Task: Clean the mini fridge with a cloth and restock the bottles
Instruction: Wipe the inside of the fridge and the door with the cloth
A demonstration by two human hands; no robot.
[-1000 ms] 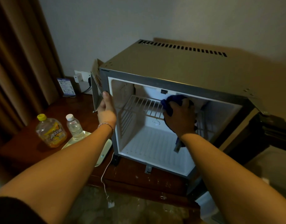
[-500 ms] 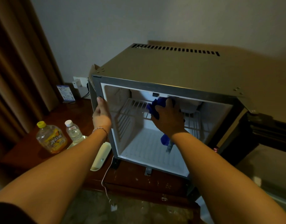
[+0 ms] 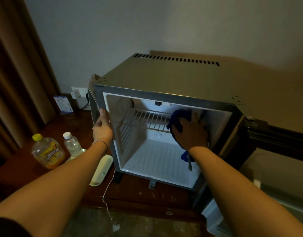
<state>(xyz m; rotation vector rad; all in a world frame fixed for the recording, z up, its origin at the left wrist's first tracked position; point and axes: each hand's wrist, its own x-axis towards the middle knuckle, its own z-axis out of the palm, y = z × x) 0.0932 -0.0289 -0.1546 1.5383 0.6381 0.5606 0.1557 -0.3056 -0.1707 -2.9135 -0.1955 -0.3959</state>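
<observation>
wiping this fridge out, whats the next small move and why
Probably draw the blue cloth down the right inner wall. The right hand presses it high in that corner, the left hand braces the mini fridge, and both bottles wait outside.

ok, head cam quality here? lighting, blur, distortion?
Head view: room dim and warm-toned; the fridge interior is the brightest area, lit from inside. Right hand with the cloth is dark against that glow and slightly motion-blurred. Wide-angle bends the curtain and stretches the forearms. Bottles are dim but recognisable.
</observation>
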